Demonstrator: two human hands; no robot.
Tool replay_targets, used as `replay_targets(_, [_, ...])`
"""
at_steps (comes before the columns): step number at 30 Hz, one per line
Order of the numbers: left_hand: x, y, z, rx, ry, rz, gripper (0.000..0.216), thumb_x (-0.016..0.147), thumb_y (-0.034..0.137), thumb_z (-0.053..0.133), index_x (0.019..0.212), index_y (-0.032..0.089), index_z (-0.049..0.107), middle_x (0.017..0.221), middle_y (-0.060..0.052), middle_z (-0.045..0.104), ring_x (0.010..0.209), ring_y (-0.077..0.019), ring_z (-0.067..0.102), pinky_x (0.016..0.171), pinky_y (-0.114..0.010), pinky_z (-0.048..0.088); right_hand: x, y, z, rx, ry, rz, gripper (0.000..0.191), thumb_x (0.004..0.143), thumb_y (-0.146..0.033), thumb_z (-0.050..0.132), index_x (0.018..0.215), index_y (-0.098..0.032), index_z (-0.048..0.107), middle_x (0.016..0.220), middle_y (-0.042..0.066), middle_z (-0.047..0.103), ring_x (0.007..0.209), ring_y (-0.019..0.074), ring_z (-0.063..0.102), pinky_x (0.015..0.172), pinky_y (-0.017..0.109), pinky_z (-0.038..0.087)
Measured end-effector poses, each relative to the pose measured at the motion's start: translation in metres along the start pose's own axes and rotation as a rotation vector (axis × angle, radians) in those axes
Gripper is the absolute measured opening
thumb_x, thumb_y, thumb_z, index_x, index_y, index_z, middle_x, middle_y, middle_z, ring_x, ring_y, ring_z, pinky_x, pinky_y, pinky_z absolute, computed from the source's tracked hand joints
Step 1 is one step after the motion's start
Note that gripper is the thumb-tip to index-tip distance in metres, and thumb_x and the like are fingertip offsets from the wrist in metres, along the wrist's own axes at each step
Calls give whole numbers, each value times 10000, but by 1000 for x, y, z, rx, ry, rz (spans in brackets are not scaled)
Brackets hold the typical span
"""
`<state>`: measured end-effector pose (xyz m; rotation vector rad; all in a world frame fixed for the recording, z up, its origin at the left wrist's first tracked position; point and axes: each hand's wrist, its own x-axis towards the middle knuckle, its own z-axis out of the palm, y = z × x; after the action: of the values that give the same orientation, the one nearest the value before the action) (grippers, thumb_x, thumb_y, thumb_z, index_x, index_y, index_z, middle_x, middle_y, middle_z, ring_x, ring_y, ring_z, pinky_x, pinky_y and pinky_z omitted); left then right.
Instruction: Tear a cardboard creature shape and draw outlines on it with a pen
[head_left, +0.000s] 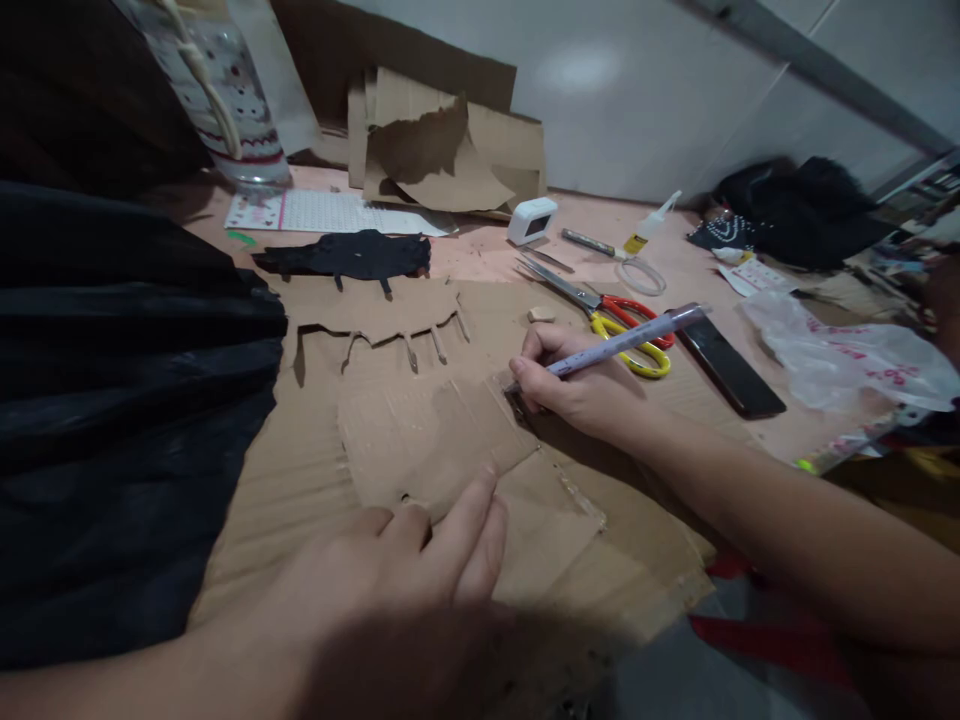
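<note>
My right hand (574,385) is closed around a pale purple pen (622,343), its tip end down at the right edge of a small cardboard piece (427,440). A dark patch shows under those fingertips. My left hand (420,560) lies on the lower edge of the same piece, index finger stretched out and the others partly bent, gripping nothing visible. Underneath is a large cardboard sheet (300,500) with a jagged cut-out near its top. Just behind that cut-out sits a black jagged shape (352,255). Scissors (600,310) with red and yellow handles rest beyond my right hand.
A phone (731,365) and a clear plastic bag (847,350) lie at the right. Along the back are a water bottle (225,100), cardboard scraps (450,150), a small white device (532,220) and a glue bottle (649,225). Black sheeting (120,430) covers the left.
</note>
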<state>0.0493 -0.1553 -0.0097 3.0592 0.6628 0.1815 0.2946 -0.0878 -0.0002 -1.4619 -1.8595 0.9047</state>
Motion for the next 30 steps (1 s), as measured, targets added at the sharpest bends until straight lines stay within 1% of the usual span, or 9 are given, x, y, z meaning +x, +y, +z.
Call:
replay_targets(3, [1, 0, -1, 43, -8, 14, 463, 1015, 235, 441, 1456, 137, 545, 1519, -188, 554, 729, -215, 714, 572, -335, 549, -1, 0, -1, -11, -9, 20, 258, 907, -301, 605, 693, -230, 481, 549, -40, 581, 493, 107, 506, 490, 248, 344])
replay_targets(6, [2, 1, -1, 81, -27, 18, 479, 1005, 210, 405, 1452, 133, 559, 1502, -192, 567, 692, -235, 717, 541, -357, 551, -1, 3, -1, 24, 2, 17, 268, 930, -335, 604, 714, -230, 486, 559, -44, 582, 499, 110, 515, 501, 252, 359])
replay_targets(11, [2, 2, 1, 74, -25, 11, 471, 993, 201, 445, 1445, 138, 562, 1498, -193, 567, 686, -210, 719, 549, -312, 531, 1, 6, 0, 40, 22, -22, 261, 957, -372, 604, 761, -229, 506, 589, -48, 592, 529, 112, 532, 520, 251, 376])
replay_targets(14, [1, 2, 9, 69, 26, 23, 456, 988, 230, 484, 1424, 132, 575, 1496, -190, 571, 685, -197, 717, 537, -306, 515, 1, 5, 0, 21, 8, -18, 252, 938, -338, 606, 739, -229, 496, 584, -46, 588, 511, 107, 513, 503, 246, 361])
replay_targets(19, [1, -2, 16, 139, 179, 60, 469, 1049, 351, 365, 1315, 107, 665, 1368, -198, 675, 567, -220, 694, 432, -353, 492, -1, 1, 0, 22, -31, 57, 244, 912, -337, 599, 724, -233, 484, 543, -45, 580, 470, 106, 498, 469, 238, 337])
replay_targets(21, [3, -3, 11, 150, 133, 86, 464, 1053, 363, 382, 1308, 110, 677, 1346, -196, 690, 565, -213, 699, 437, -341, 512, -2, 0, 1, 46, -56, 74, 243, 905, -343, 596, 722, -235, 478, 536, -43, 577, 466, 110, 497, 463, 237, 334])
replay_targets(24, [7, -3, 2, 187, 2, 128, 479, 1048, 405, 443, 1346, 96, 657, 1338, -223, 684, 599, -223, 725, 469, -332, 551, -3, 0, 1, 60, -77, 86, 248, 890, -355, 601, 708, -236, 479, 537, -35, 566, 474, 117, 486, 459, 240, 332])
replay_targets(27, [10, -1, 0, 178, -54, 136, 529, 1044, 452, 467, 1399, 87, 612, 1356, -247, 664, 632, -234, 743, 475, -332, 559, -4, 0, 0, 54, -69, 97, 261, 883, -375, 608, 698, -236, 486, 544, -24, 568, 482, 125, 485, 460, 245, 332])
replay_targets(30, [11, -1, 1, 161, -73, 123, 576, 1033, 478, 493, 1447, 83, 559, 1383, -255, 645, 658, -230, 749, 476, -328, 558, -3, 1, -1, 48, -43, 95, 277, 891, -389, 613, 700, -234, 485, 541, -20, 573, 478, 124, 472, 465, 247, 331])
